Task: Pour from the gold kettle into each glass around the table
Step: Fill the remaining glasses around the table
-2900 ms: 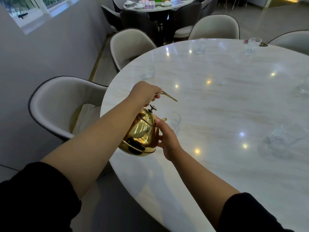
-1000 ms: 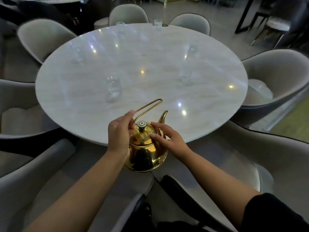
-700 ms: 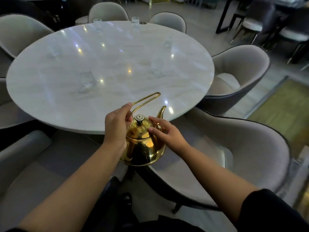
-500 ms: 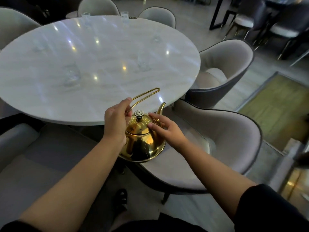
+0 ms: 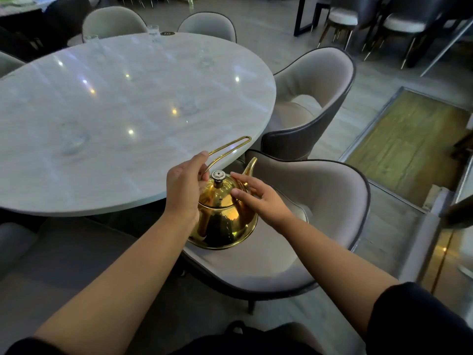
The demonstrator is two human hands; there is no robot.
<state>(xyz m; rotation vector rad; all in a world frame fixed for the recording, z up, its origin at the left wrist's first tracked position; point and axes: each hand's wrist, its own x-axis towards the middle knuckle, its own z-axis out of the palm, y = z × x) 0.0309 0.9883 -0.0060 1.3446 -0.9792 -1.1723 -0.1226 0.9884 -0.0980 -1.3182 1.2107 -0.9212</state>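
Since the frame approx 3 s back, you've gone from tipping the gold kettle (image 5: 222, 216) at a glass on the tabletop to carrying it upright off the table's near-right edge, and vs 0.5 s back the table (image 5: 122, 124) has slid further left in view w/ the hands & kettle barely changing their pose. Your left hand (image 5: 184, 190) is closed on the base of the thin wire handle (image 5: 230, 149), fingers wrapped round it, the loop sticking up and right over the table rim. Your right hand (image 5: 258, 201) lies flat w/ fingers spread and apart, fingertips resting on the lid just beside the knob (image 5: 218, 175); it isn't gripping anything. Kettle sits level, spout (image 5: 252, 163) pointing up-right, and it's over the seat of the nearest grey chair (image 5: 320, 201); can't tell if its base touches the seat or hangs just above. 2 clear glasses show at the far rim: one (image 5: 153, 30) beside a small dark disc, another (image 5: 91, 38) to its left. Fainter blurred glasses are on the top, 1 mid-right (image 5: 188, 106) and 1 near-left (image 5: 73, 142); can't tell fill levels. More grey chairs ring the table, incl 1 at the right edge (image 5: 314, 98). Both forearms are bare, dark sleeves at the bottom of view.
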